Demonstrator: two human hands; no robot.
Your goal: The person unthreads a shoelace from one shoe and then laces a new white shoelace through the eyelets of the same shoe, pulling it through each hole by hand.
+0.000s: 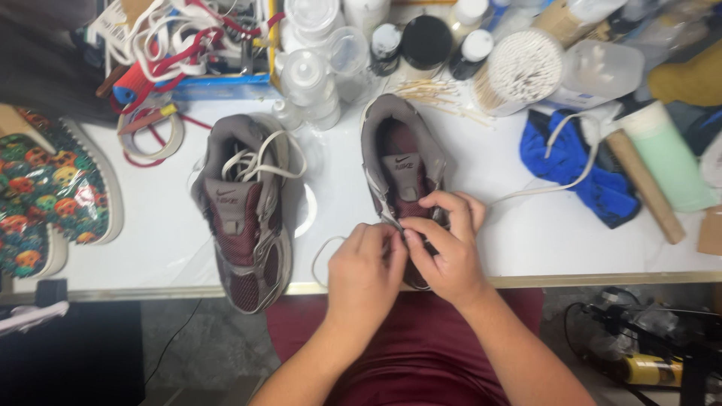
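Two grey and maroon sneakers lie on a white table [526, 233]. The right sneaker [401, 162] has its laces partly out; a white lace [560, 180] trails from it to the right over a blue cloth. My left hand [366, 271] pinches the lace at the shoe's left eyelets, a loop of it hanging to the left. My right hand [445, 244] rests on the shoe's vamp, fingers closed on the lace and upper. The left sneaker [244, 210] lies apart, loose laces piled on its tongue.
A blue cloth [583, 169], a cardboard tube [645, 184], a green bottle [669, 154], a tub of cotton swabs [519, 71] and several jars crowd the back. A tape roll [150, 135] and a colourful patterned shoe [45, 188] lie at left. Table edge runs near me.
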